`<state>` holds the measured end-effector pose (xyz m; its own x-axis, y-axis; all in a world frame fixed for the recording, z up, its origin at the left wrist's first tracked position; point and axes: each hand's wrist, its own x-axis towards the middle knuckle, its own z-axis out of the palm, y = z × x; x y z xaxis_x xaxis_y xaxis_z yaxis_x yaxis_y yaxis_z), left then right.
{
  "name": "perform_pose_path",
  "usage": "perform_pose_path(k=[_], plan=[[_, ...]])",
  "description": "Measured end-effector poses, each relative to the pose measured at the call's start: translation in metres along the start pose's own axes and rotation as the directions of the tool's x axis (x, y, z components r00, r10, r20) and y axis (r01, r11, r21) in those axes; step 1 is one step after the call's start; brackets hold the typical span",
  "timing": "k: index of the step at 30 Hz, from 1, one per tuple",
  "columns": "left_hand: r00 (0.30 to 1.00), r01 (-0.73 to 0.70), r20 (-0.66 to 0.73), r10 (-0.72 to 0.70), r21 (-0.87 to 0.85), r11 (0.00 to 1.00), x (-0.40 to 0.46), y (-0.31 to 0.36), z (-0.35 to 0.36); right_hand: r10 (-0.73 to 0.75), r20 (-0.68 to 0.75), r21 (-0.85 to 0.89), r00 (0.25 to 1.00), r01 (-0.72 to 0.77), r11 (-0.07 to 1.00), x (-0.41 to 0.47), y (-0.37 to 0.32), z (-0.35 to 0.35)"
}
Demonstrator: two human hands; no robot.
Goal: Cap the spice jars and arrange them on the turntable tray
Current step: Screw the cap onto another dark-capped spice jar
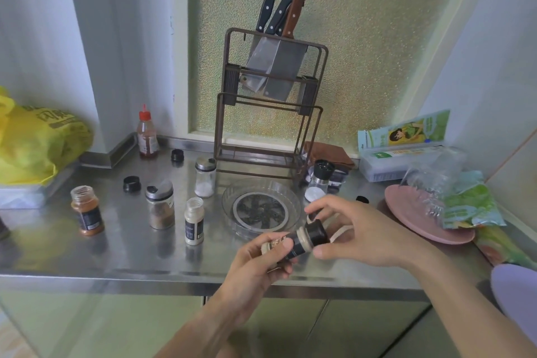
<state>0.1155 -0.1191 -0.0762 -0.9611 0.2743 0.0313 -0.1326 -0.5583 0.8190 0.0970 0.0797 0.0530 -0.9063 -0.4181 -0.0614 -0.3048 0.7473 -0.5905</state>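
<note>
A: What is each grip doing?
B: The left hand is wrapped tight around a tilted spice jar, just in front of the turntable tray. The right hand pinches its black cap with thumb and fingertips.

The table is brushed stainless steel, smooth and dully reflective, mirroring the jars standing on it. The turntable tray is clear, glossy plastic with a ribbed rim. The shaker jars look like clear glass with shiny metal tops, and the loose caps are glossy black plastic. The knife rack is matt brown metal wire holding polished steel cleavers. Behind it the window pane is rough, pebbled glass. The bag is thin, crinkled yellow plastic.
</note>
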Motion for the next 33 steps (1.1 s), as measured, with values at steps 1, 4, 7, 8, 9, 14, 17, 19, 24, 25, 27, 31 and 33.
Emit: perform_pose_path(k=[1, 4, 7, 8, 9, 14, 17, 19, 24, 25, 27, 31, 33], plan=[[1.0, 0.003, -0.002, -0.003, -0.005, 1.0, 0.0, -0.001, 0.0, -0.011, -0.002, 0.029, 1.0, 0.011, 1.0, 0.001, 0.002, 0.001], [1.0, 0.019, 0.006, -0.019, 0.007, 1.0, -0.001, -0.005, -0.001, 0.002, -0.036, 0.013, 0.999, -0.001, 1.0, 0.003, 0.006, 0.004], [0.999, 0.038, 0.01, -0.038, 0.014, 0.999, -0.003, -0.006, 0.001, -0.034, -0.017, 0.011, 0.999, 0.035, 0.999, 0.002, 0.009, 0.005], [0.999, 0.046, 0.002, -0.046, 0.019, 0.999, -0.003, -0.005, 0.001, -0.052, -0.009, 0.058, 0.999, 0.053, 0.997, 0.001, 0.011, 0.005], [0.998, 0.06, -0.013, -0.059, 0.04, 0.997, -0.003, -0.003, 0.003, -0.071, -0.011, 0.095, 0.997, 0.071, 0.993, 0.001, 0.013, 0.006], [0.98, 0.158, -0.136, -0.143, 0.104, 0.982, 0.002, -0.002, 0.008, -0.109, -0.047, 0.119, 0.993, 0.114, 0.986, 0.001, 0.02, 0.012], [0.991, 0.104, -0.091, -0.099, 0.047, 0.993, 0.002, -0.004, 0.009, -0.092, -0.063, 0.184, 0.994, 0.102, 0.978, 0.001, 0.024, 0.011], [0.997, 0.064, -0.043, -0.064, -0.009, 0.998, 0.001, -0.009, 0.007, -0.056, -0.061, 0.204, 0.997, 0.068, 0.977, 0.002, 0.026, 0.01], [0.999, 0.042, -0.029, -0.044, -0.049, 0.998, 0.0, -0.02, 0.002, -0.062, -0.053, 0.15, 0.997, 0.069, 0.986, -0.003, 0.025, 0.013], [0.998, 0.04, -0.038, -0.042, -0.046, 0.998, 0.0, -0.021, 0.002, -0.061, -0.065, 0.152, 0.996, 0.07, 0.986, -0.004, 0.026, 0.014], [0.998, 0.042, -0.049, -0.044, -0.048, 0.998, 0.001, -0.022, 0.003, -0.034, -0.141, 0.2, 0.989, 0.062, 0.978, -0.006, 0.028, 0.019], [0.998, 0.06, -0.019, -0.061, -0.079, 0.995, 0.005, -0.027, 0.01, 0.112, -0.271, 0.435, 0.956, 0.018, 0.9, -0.009, 0.032, 0.045], [0.998, 0.067, -0.016, -0.068, -0.067, 0.995, 0.008, -0.032, 0.014, 0.187, -0.256, 0.552, 0.948, -0.016, 0.833, -0.012, 0.038, 0.06]])
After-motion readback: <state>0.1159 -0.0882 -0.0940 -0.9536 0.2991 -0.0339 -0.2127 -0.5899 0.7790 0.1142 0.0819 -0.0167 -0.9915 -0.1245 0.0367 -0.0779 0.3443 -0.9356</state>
